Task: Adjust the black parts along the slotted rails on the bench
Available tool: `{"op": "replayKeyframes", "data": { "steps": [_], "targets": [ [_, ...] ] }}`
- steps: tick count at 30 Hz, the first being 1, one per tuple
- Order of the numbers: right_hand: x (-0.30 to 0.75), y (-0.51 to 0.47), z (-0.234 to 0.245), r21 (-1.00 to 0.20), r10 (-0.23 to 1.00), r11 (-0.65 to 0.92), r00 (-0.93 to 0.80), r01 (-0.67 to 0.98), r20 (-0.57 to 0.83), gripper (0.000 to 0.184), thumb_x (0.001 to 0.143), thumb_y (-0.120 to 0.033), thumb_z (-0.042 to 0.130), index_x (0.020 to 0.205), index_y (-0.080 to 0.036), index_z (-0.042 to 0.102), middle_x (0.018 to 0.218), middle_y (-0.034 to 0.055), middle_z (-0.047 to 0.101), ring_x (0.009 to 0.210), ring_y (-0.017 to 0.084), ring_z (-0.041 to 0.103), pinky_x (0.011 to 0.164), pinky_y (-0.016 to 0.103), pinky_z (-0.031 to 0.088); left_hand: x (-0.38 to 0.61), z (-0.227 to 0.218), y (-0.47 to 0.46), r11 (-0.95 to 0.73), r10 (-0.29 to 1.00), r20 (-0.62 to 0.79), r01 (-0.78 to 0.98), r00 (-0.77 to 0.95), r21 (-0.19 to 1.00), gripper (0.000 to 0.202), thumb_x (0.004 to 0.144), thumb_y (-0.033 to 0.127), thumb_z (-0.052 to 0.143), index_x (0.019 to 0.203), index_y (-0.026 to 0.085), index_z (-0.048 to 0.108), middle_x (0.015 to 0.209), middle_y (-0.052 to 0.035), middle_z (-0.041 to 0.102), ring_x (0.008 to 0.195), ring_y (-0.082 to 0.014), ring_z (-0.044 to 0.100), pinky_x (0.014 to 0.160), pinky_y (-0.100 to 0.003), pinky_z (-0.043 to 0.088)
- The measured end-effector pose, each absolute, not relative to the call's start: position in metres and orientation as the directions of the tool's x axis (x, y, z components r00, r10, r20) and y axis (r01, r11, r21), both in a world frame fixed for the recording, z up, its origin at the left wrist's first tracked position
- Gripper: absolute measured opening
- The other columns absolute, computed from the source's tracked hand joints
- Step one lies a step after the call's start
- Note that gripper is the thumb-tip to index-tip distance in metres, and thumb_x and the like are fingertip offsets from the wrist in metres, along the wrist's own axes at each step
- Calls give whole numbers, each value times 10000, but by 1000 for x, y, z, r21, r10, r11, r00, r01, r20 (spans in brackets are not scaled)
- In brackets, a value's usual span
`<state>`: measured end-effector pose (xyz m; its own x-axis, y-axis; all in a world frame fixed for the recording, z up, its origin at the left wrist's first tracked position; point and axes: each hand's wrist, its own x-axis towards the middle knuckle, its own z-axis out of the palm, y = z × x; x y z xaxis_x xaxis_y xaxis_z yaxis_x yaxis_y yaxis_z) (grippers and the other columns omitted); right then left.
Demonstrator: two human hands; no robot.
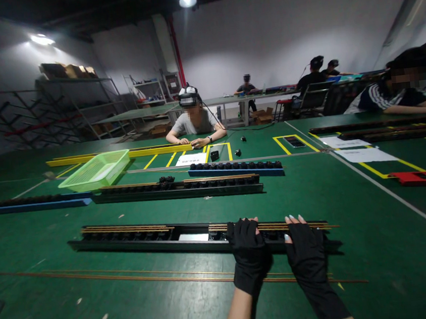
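The gloved left hand point(249, 249) and right hand point(309, 256) sit apart on a long black tray point(149, 243) of brass rods point(273, 225), grip unclear. A green basket point(96, 171) sits at eleven o'clock.

The green surface point(370, 204) runs out in all directions, marked with yellow tape point(374, 170). At twelve o'clock, close in, lies a black slotted rail point(148, 237) carrying brass rods, with loose brass rods point(134, 275) just nearer at seven o'clock. Farther out at eleven o'clock sits a green plastic basket point(98, 171), and a blue rail point(237, 169) lies at twelve. White papers point(365, 154) lie at two o'clock, and a red rack point(424, 178) at three.
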<state>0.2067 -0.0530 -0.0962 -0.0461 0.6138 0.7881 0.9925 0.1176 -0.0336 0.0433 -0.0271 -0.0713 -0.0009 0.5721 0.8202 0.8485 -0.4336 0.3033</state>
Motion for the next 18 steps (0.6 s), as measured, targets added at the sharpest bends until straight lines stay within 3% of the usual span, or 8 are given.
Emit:
{"op": "replayKeyframes", "data": {
  "steps": [9,18],
  "targets": [
    [205,-54,-93,-31,603,120,-48,992,796,536,921,-203,447,1453,-149,428,1323,133,634,1382,280,436,1132,486,266,43,-71,-26,-438,558,830,851,4,290,360,858,49,467,1134,213,631,1017,-57,729,1032,-225,650,1042,-496,377],
    [203,-57,-78,-1,630,99,-62,995,775,603,949,-210,406,1538,-148,296,1431,156,551,1441,280,364,1170,530,209,44,-76,-26,-430,565,825,855,4,290,380,847,54,483,1163,215,619,1032,-66,726,1040,-241,644,1045,-528,370]
  ]
}}
